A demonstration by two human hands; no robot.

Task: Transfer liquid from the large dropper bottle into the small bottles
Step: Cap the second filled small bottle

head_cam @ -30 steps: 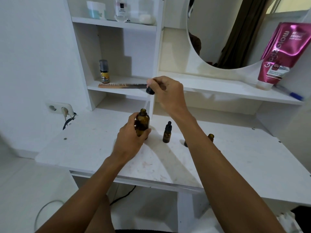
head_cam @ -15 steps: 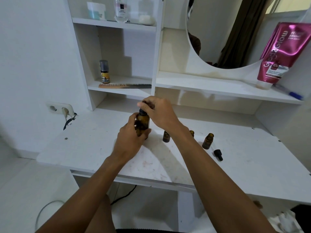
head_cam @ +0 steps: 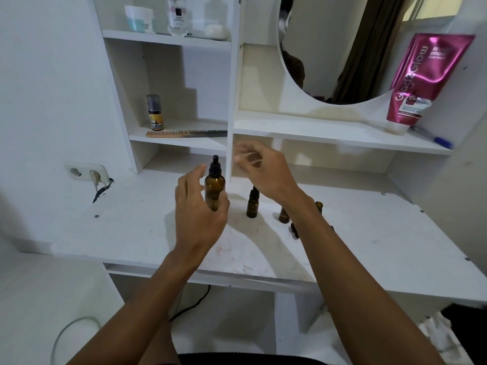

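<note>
Dropper back in the big bottle, both hands coming off it.

On the table (head_cam: 369, 233), L hand (head_cam: 197, 214) is uncurling from the big bottle (head_cam: 214, 189): fingers near straight & clear of the glass, thumb overlapping its base, contact can't be told. R hand (head_cam: 263, 172), blurred, is pulling away w/ nothing in it, fingers loose; 1 s ago it was holding the dropper up. Big bottle is standing upright, capped again, just left of the small bottles (head_cam: 253, 205). Prob. one transfer round is ending; loose cap (head_cam: 294, 230) is lying by the R wrist.
</note>
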